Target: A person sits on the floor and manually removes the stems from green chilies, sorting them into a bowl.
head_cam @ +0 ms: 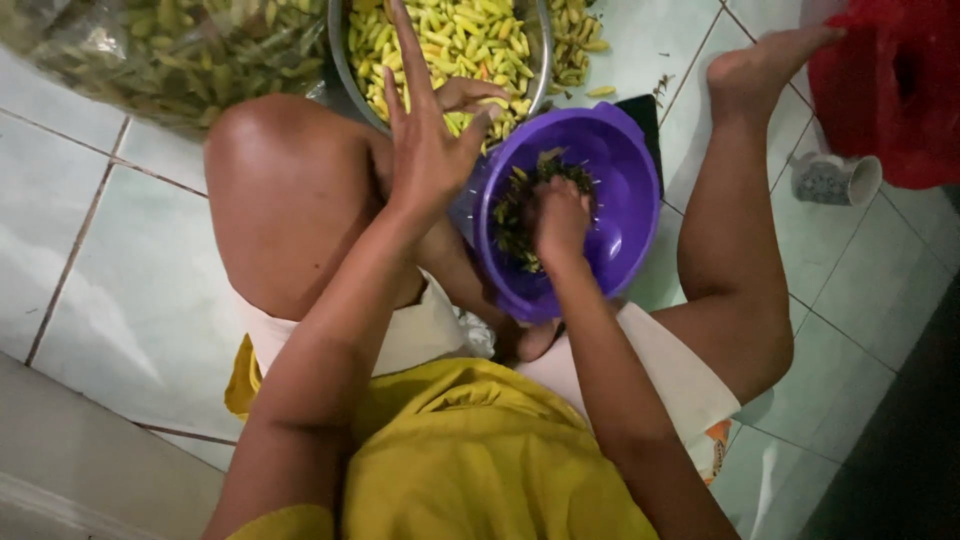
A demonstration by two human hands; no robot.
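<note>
We are sitting on the tiled floor with knees apart, and we are working over two vessels between our legs. Our right hand is reaching down into the purple colander, its fingers curled among the dark green stems lying there; whether it is gripping any of them we cannot tell. Our left hand is hovering spread wide, fingers fanned and holding nothing, over the near rim of the metal bowl, which is standing just beyond the colander, on the far side.

The bowl is looking nearly full of yellow-green chillies, which we are judging to be the cleaned ones, while the colander is holding only a modest heap of stem trimmings. At far left a clear plastic bag is bulging with more chillies, so we are judging that a good share is left to do. A few chillies are lying loose on the tiles right of the bowl. At far right a red plastic container and a small patterned cup are sitting apart.
</note>
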